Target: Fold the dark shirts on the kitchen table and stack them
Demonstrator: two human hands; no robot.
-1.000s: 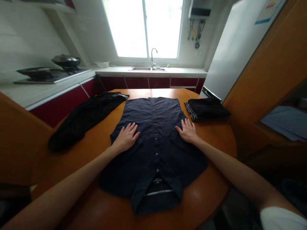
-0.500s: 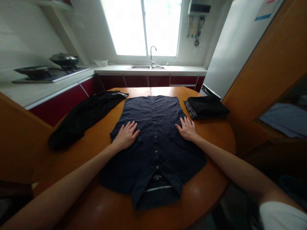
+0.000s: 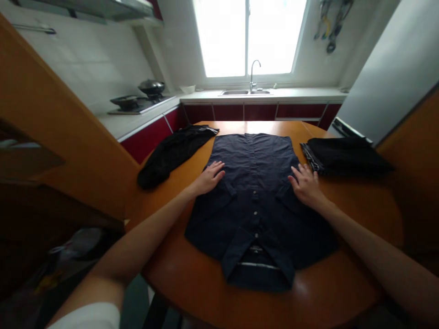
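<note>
A dark navy button-up shirt (image 3: 255, 169) lies spread on the wooden table (image 3: 192, 292), its collar toward me and its hem at the far side. My left hand (image 3: 207, 179) is at the shirt's left edge, fingers stretched out over the cloth. At the right edge, my right hand (image 3: 307, 185) has its fingers spread, with the fingertips by the shirt's side. Neither hand grips anything. The shirt's sleeves are folded in near both hands.
Black clothing (image 3: 174, 153) lies along the table's left side. A folded dark stack of cloth (image 3: 346, 155) sits to the right, close to my right hand. Beyond the table are a counter with a sink (image 3: 236, 92), a stove with a pan (image 3: 125, 101), and a fridge (image 3: 384, 68).
The camera view has turned to the left, so everything appears shifted right. My left hand has slid outward to the shirt's edge; my right hand also sits slightly farther out.
</note>
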